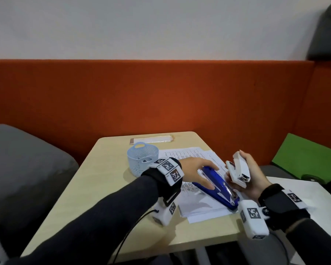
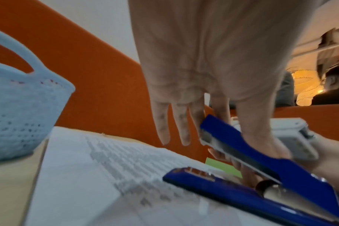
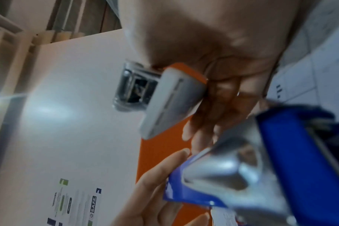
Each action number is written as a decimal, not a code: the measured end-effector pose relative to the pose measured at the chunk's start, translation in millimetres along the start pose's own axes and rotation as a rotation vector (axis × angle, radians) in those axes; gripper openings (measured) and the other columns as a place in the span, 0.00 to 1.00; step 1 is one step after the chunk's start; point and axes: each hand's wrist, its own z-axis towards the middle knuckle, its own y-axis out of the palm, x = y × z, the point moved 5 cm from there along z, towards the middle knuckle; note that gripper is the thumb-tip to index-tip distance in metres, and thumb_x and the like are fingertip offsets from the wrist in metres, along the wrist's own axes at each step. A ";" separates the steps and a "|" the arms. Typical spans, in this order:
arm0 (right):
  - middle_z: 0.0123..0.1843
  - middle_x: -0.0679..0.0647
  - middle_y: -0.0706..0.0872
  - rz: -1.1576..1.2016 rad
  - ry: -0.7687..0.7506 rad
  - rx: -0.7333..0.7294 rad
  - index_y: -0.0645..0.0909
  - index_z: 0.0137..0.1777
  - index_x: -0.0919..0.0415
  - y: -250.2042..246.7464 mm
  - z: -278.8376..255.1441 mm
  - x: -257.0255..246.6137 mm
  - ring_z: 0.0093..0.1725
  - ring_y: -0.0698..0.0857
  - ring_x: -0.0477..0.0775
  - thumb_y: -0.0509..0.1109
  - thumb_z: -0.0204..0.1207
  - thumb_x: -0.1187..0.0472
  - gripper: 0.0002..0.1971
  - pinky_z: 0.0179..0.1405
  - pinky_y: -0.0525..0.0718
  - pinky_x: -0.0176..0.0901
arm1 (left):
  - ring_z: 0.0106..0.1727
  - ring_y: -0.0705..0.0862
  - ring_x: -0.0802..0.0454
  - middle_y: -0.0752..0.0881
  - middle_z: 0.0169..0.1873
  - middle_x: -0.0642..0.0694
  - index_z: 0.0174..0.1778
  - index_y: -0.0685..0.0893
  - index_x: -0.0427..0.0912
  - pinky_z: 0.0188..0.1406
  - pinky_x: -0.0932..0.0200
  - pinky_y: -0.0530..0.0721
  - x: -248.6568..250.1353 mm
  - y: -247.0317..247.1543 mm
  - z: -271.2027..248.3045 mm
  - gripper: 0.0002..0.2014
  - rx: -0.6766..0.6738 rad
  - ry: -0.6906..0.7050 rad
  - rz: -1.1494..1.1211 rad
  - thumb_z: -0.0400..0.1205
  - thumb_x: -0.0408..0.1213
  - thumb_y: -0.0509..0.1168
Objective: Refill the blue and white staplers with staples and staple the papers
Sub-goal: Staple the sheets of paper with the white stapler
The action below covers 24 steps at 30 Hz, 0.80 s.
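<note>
Blue stapler [image 1: 217,185] lies on the papers [image 1: 197,204] on the desk [image 1: 96,188], long axis diagonal, hinge end toward the camera, left hand [image 1: 196,172] grip pinching its top arm, while right hand [image 1: 250,176] grip holds the white stapler [image 1: 239,169] aloft, tilted.

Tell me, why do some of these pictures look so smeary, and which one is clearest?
Head view is clearest: the blue stapler and white stapler read well, though the edges bend from the wide lens. Left wrist view smears the papers and the basket. Right wrist view is the blurriest, with a glare patch on the wall and the blue stapler's metal out of focus.
</note>
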 end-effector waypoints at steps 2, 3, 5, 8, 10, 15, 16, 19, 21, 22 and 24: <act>0.33 0.63 0.87 0.012 0.008 -0.035 0.80 0.48 0.67 -1.5 2.7 0.9 0.29 0.87 0.59 0.57 0.78 0.33 0.32 0.41 0.82 0.48 | 0.61 0.80 0.51 0.85 0.61 0.47 0.65 0.81 0.48 0.63 0.56 0.75 0.8 2.8 3.8 0.23 0.034 0.014 0.006 0.75 0.44 0.76; 0.35 0.64 0.89 0.012 0.006 -0.061 0.80 0.50 0.68 -0.2 3.4 0.5 0.31 0.87 0.60 0.56 0.78 0.33 0.34 0.44 0.81 0.50 | 0.58 0.82 0.50 0.87 0.57 0.46 0.62 0.83 0.46 0.60 0.56 0.76 -0.6 1.9 5.3 0.20 0.062 0.017 -0.004 0.75 0.42 0.76; 0.39 0.68 0.91 -0.009 0.028 -0.088 0.80 0.57 0.69 2.4 4.7 3.1 0.33 0.87 0.62 0.56 0.79 0.33 0.35 0.47 0.82 0.52 | 0.52 0.84 0.47 0.89 0.52 0.44 0.56 0.85 0.43 0.56 0.56 0.79 -3.8 -1.1 6.5 0.15 0.101 0.020 -0.018 0.75 0.41 0.76; 0.40 0.70 0.89 -0.042 0.053 -0.096 0.74 0.69 0.68 1.5 7.6 10.8 0.30 0.88 0.61 0.54 0.80 0.34 0.36 0.34 0.87 0.47 | 0.46 0.84 0.46 0.89 0.48 0.41 0.53 0.86 0.40 0.49 0.60 0.79 -5.3 -4.7 5.1 0.14 0.123 0.027 0.003 0.75 0.40 0.76; 0.38 0.70 0.89 -0.044 0.056 -0.100 0.74 0.66 0.68 0.7 8.2 10.4 0.26 0.87 0.60 0.53 0.82 0.35 0.34 0.27 0.87 0.43 | 0.42 0.81 0.50 0.89 0.45 0.42 0.52 0.87 0.40 0.41 0.65 0.76 -6.8 -7.7 1.7 0.13 0.155 0.029 0.021 0.74 0.41 0.76; 0.41 0.73 0.88 -0.116 0.028 -0.127 0.73 0.64 0.66 8.5 10.1 11.5 0.37 0.87 0.62 0.55 0.81 0.36 0.31 0.34 0.88 0.44 | 0.36 0.78 0.50 0.86 0.37 0.44 0.50 0.87 0.43 0.40 0.57 0.76 -21.5 -20.1 -13.9 0.13 0.172 -0.043 0.074 0.74 0.44 0.77; 0.41 0.72 0.88 -0.137 0.021 -0.123 0.74 0.64 0.65 9.3 10.9 12.8 0.39 0.87 0.62 0.55 0.81 0.36 0.30 0.36 0.87 0.44 | 0.35 0.78 0.50 0.85 0.35 0.45 0.49 0.87 0.45 0.38 0.57 0.75 -26.6 -23.2 -18.5 0.13 0.180 -0.066 0.098 0.73 0.46 0.77; 0.41 0.72 0.89 -0.173 -0.004 -0.123 0.73 0.67 0.65 8.2 12.0 12.1 0.45 0.88 0.65 0.57 0.81 0.36 0.31 0.48 0.86 0.47 | 0.34 0.79 0.50 0.85 0.33 0.46 0.45 0.86 0.46 0.36 0.57 0.75 -42.6 -32.0 -36.9 0.13 0.205 -0.143 0.128 0.74 0.50 0.75; 0.43 0.72 0.89 -0.199 -0.008 -0.127 0.72 0.70 0.67 8.4 12.0 11.0 0.49 0.89 0.67 0.58 0.81 0.37 0.34 0.51 0.87 0.47 | 0.34 0.80 0.51 0.86 0.35 0.46 0.46 0.85 0.43 0.33 0.59 0.74 -54.9 -37.7 -52.6 0.15 0.213 -0.211 0.146 0.75 0.52 0.74; 0.43 0.72 0.90 -0.211 -0.007 -0.130 0.71 0.72 0.68 8.3 12.3 11.2 0.50 0.89 0.68 0.59 0.80 0.37 0.35 0.52 0.87 0.48 | 0.34 0.81 0.51 0.87 0.36 0.46 0.47 0.85 0.43 0.33 0.59 0.75 -60.8 -40.1 -61.0 0.16 0.213 -0.245 0.156 0.75 0.53 0.73; 0.44 0.72 0.90 -0.216 -0.016 -0.130 0.70 0.75 0.68 7.9 12.7 12.4 0.50 0.89 0.68 0.60 0.79 0.36 0.37 0.57 0.85 0.50 | 0.35 0.82 0.51 0.88 0.36 0.47 0.45 0.84 0.44 0.36 0.58 0.77 -72.0 -43.6 -78.6 0.17 0.210 -0.309 0.190 0.75 0.55 0.72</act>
